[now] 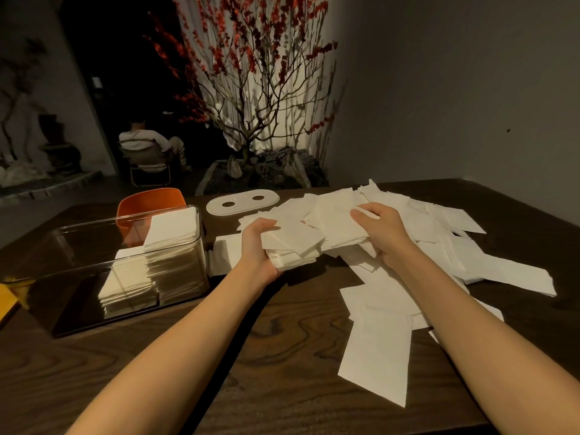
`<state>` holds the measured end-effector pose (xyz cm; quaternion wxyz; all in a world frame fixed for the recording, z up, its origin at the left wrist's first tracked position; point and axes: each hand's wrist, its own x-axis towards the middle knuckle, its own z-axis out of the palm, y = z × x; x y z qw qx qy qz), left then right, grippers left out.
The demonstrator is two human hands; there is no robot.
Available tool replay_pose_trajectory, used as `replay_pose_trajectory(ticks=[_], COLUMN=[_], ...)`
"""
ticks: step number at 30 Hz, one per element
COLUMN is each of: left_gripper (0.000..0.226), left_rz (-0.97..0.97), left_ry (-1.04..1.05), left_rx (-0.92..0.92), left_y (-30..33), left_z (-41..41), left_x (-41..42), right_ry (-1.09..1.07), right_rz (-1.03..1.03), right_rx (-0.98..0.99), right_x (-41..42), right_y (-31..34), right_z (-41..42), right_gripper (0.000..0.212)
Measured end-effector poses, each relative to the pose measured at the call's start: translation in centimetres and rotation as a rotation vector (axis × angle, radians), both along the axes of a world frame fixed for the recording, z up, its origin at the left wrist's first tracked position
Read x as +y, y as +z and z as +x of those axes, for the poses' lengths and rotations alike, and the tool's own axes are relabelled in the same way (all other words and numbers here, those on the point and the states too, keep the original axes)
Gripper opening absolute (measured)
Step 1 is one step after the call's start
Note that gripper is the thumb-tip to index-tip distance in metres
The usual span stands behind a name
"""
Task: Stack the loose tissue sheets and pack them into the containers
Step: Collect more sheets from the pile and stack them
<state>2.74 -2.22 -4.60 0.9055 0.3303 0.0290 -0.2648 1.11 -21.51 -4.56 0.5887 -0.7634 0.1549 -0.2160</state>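
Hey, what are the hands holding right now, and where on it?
Both hands grip one uneven bundle of white tissue sheets: the left hand at its left edge, the right hand at its right side.

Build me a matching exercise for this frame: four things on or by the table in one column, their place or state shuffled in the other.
Things:
1. clear container
2. oval lid
3. orange chair
4. left hand

Places or states:
A. lies flat at the table's far edge, two holes in it
B. grips a bundle of tissue sheets
C. stands behind the table's far side
D. on the left, holds stacked tissues

Pairs: 1-D, 2-A, 3-C, 4-B
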Motion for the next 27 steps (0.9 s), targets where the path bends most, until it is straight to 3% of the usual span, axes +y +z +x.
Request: replay_pose_trajectory(ticks=[7,13,21,27], left_gripper=[0.021,0.006,0.02,0.018], left_rz=[0.035,0.394,0.392,0.457], left_ry=[-0.003,0.038,0.027,0.103], left_rx=[-0.015,-0.198,-0.327,-0.283], left_y=[0.6,1.2,0.3,0.1], left_z=[-0.8,-2.1,-2.4,-2.2], left_x=[-0.4,-2.0,-3.4,-3.5], right_ry=[-0.209,-0.199,-0.067,-0.112], right_rz=[-0.388,-0.706,-0.955,-1.182], right_rx=[-0.131,-0.211,-0.414,-0.488], right_x=[1.4,3.5,5.2,4.5], right_y=[0.4,0.9,0.1,0.2], right_z=[-0.4,-1.8,-2.1,-1.5], right_gripper=[0.02,0.025,0.022,0.023])
